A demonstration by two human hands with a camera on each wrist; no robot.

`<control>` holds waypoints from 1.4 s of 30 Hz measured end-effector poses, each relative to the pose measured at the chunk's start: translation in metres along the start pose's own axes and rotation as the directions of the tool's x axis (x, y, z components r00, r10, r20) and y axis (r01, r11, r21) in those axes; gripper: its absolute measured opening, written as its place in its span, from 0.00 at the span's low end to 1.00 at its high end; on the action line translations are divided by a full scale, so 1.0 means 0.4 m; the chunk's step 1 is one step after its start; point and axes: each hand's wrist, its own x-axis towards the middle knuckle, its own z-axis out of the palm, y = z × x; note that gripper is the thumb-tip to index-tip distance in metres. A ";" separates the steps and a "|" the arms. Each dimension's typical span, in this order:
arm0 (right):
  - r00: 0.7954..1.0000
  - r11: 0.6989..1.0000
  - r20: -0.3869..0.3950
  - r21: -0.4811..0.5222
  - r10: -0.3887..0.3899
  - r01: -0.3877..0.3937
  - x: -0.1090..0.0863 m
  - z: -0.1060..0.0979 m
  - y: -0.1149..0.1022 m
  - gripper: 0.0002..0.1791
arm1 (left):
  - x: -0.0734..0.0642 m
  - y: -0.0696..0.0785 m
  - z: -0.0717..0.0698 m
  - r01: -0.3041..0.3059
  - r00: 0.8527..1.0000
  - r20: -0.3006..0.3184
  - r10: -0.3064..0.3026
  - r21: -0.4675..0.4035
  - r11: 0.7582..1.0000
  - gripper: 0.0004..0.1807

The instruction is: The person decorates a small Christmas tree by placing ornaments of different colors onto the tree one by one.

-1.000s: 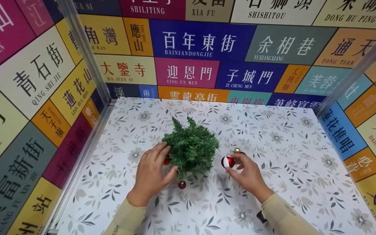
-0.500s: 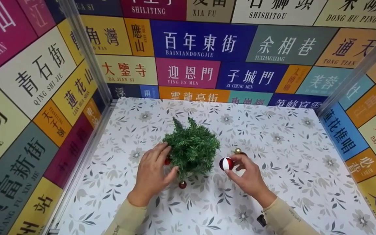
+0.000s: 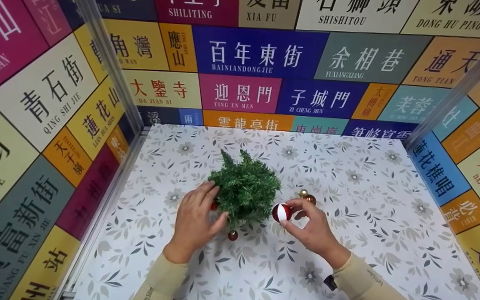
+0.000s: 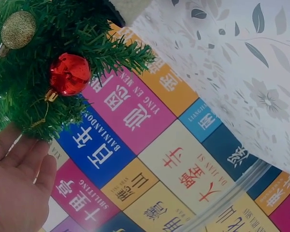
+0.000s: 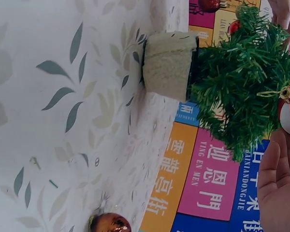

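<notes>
A small artificial Christmas tree stands mid-table, its wrapped pot visible in the right wrist view. My left hand is at the tree's left side, fingers fairly straight, with fingertips at the lower branches in the left wrist view. A shiny red bauble and a gold glitter bauble hang there. On the other side my right hand pinches a red-and-white bauble between thumb and fingers, close to the branches. A gold cord loop tops this bauble.
A small dark red bauble shows at the tree's front. Right of the tree, behind my right hand, a gold bauble and a brownish-red one lie on the flower-patterned tabletop. Sign-covered walls enclose the back and sides.
My right hand has moved left with the red-and-white bauble, nearer the tree, uncovering more of the brownish-red bauble behind. My left hand and the tree stay nearly still.
</notes>
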 end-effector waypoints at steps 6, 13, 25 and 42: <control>0.999 0.997 0.040 0.079 -0.012 0.009 0.012 0.019 -0.020 0.24 | 0.001 0.004 -0.001 -0.001 1.000 -0.002 0.001 0.015 1.000 0.34; 0.997 0.993 0.048 0.111 -0.054 0.048 0.029 0.044 -0.041 0.26 | 0.003 0.008 -0.001 0.001 1.000 0.001 -0.001 0.023 1.000 0.34; 0.992 0.988 0.096 0.143 -0.078 0.064 0.047 0.086 -0.074 0.25 | 0.003 0.024 0.011 -0.046 0.998 -0.048 0.048 0.046 0.998 0.31; 0.998 0.980 0.063 0.200 -0.023 0.010 0.051 0.097 -0.092 0.23 | 0.009 0.074 0.008 -0.253 0.955 -0.174 0.241 -0.048 0.966 0.19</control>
